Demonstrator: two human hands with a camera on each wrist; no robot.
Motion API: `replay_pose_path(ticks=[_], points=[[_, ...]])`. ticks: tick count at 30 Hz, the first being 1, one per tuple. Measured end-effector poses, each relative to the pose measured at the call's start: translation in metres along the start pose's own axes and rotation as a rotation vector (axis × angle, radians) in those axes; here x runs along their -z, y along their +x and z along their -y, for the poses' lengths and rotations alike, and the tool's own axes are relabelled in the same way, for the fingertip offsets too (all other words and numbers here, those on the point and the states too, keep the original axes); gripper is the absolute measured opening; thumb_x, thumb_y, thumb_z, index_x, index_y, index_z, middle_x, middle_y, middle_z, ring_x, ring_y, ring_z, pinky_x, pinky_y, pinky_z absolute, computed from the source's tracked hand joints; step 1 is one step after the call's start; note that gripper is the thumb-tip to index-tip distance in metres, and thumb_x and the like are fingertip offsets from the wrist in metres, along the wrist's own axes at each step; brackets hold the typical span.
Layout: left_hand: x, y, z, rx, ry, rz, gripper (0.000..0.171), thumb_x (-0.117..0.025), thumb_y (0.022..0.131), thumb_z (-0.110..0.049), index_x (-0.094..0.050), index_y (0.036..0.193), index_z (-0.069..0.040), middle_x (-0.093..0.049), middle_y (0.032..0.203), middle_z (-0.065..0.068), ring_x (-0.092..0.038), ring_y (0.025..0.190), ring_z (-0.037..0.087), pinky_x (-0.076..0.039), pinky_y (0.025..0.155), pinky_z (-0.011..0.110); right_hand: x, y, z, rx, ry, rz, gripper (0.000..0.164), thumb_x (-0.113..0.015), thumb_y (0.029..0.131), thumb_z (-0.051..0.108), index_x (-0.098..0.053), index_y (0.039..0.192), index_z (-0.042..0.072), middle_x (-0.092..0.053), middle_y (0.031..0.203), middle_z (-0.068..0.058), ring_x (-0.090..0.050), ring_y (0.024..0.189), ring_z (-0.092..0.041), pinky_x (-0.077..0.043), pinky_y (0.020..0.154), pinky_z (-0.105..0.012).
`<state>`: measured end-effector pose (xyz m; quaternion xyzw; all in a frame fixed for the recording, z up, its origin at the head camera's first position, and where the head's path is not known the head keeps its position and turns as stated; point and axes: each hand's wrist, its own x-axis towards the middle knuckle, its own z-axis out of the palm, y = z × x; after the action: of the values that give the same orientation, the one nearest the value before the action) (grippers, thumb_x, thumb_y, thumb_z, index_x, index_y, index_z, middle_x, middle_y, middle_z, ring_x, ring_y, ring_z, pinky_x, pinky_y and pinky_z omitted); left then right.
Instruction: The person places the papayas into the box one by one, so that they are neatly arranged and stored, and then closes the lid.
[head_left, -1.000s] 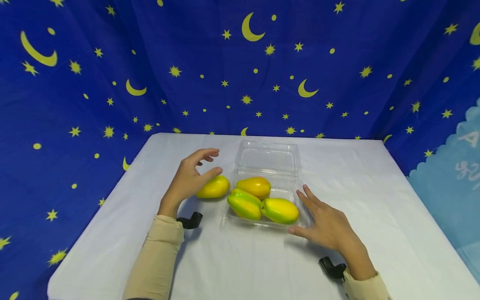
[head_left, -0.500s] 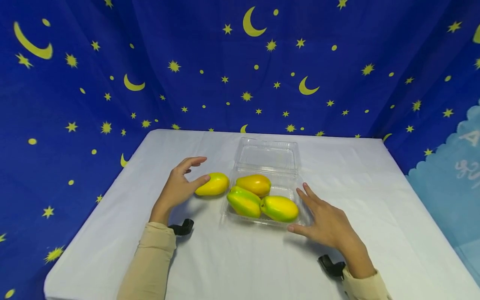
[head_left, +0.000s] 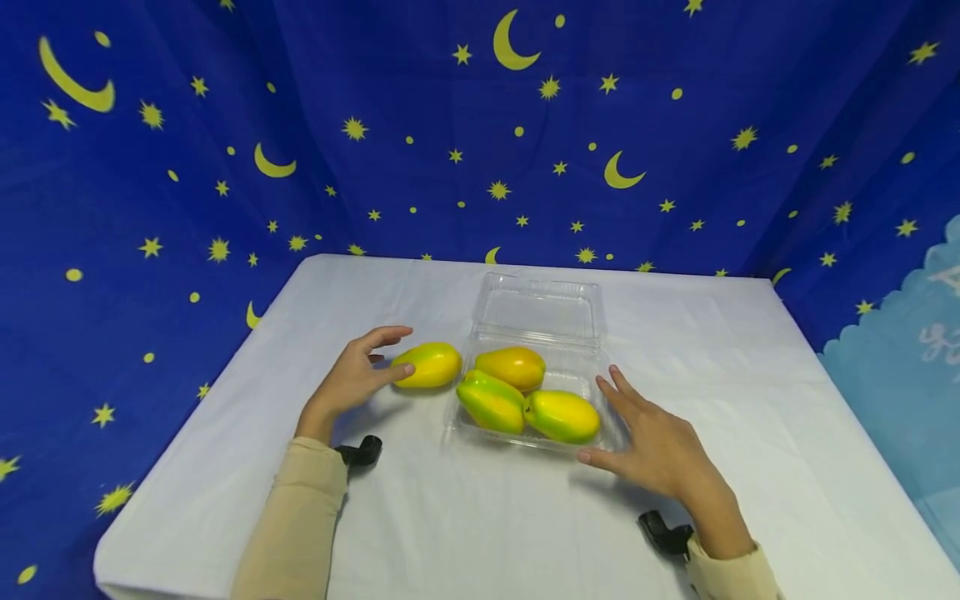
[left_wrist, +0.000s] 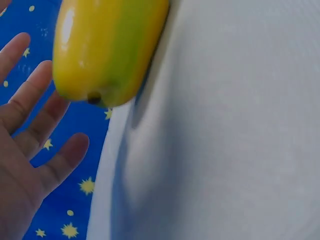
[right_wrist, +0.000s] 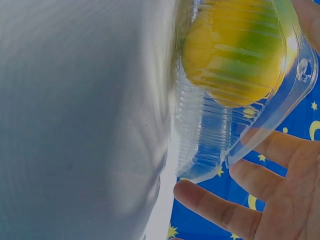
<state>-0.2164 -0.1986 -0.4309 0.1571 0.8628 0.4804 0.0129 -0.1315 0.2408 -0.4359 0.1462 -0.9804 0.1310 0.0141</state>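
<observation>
My left hand [head_left: 351, 379] is spread at the left end of a yellow-green papaya [head_left: 437, 365] lying on the cloth. In the head view its thumb overlaps the fruit; in the left wrist view the relaxed fingers lie beside the papaya [left_wrist: 107, 50], not curled round it. Right of it stands a clear plastic clamshell box [head_left: 567, 385], lid [head_left: 538, 310] folded back. Inside are a yellow papaya [head_left: 512, 367] and two greener papayas [head_left: 491, 403] [head_left: 562, 417]. My right hand [head_left: 663, 446] has straight, spread fingers along the box's right side; whether they touch it I cannot tell.
A white cloth covers the table [head_left: 480, 517]. Behind it hangs a blue curtain [head_left: 420, 100] with yellow moons and stars. A light blue patch [head_left: 900, 375] with white lettering shows at the right. Black wrist mounts [head_left: 362, 452] sit below both hands.
My left hand has drawn back a little toward the left and lowered to the papaya's left end. The right hand, the box and the fruits hold their places.
</observation>
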Motion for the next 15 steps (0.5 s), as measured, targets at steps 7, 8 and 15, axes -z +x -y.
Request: replay_pose_path(ticks=[7, 8, 15], points=[[-0.002, 0.003, 0.011, 0.015, -0.014, 0.039, 0.064, -0.078, 0.089, -0.031, -0.052, 0.144, -0.01, -0.053, 0.147, 0.012, -0.047, 0.137, 0.034, -0.043, 0.11, 0.055, 0.0, 0.001, 0.0, 0.002, 0.001, -0.006, 0.109, -0.06, 0.074, 0.085, -0.031, 0.159, 0.023, -0.023, 0.167, -0.004, -0.054, 0.131, -0.043, -0.056, 0.077, -0.057], [-0.002, 0.003, 0.012, 0.015, -0.02, 0.043, 0.064, -0.078, 0.089, -0.03, -0.052, 0.143, -0.009, -0.054, 0.147, 0.013, -0.048, 0.137, 0.034, -0.042, 0.11, 0.056, 0.0, 0.001, 0.0, 0.003, 0.0, -0.003, 0.109, -0.06, 0.074, 0.085, -0.031, 0.159, 0.023, -0.023, 0.167, -0.004, -0.054, 0.131, -0.043, -0.056, 0.078, -0.057], [-0.003, 0.002, 0.016, 0.033, -0.034, 0.071, 0.066, -0.079, 0.087, -0.032, -0.052, 0.144, -0.01, -0.056, 0.145, 0.009, -0.049, 0.136, 0.032, -0.04, 0.113, 0.054, -0.001, 0.002, 0.0, 0.0, 0.003, 0.003, 0.11, -0.059, 0.073, 0.086, -0.031, 0.159, 0.023, -0.022, 0.168, -0.003, -0.055, 0.131, -0.043, -0.056, 0.077, -0.055]])
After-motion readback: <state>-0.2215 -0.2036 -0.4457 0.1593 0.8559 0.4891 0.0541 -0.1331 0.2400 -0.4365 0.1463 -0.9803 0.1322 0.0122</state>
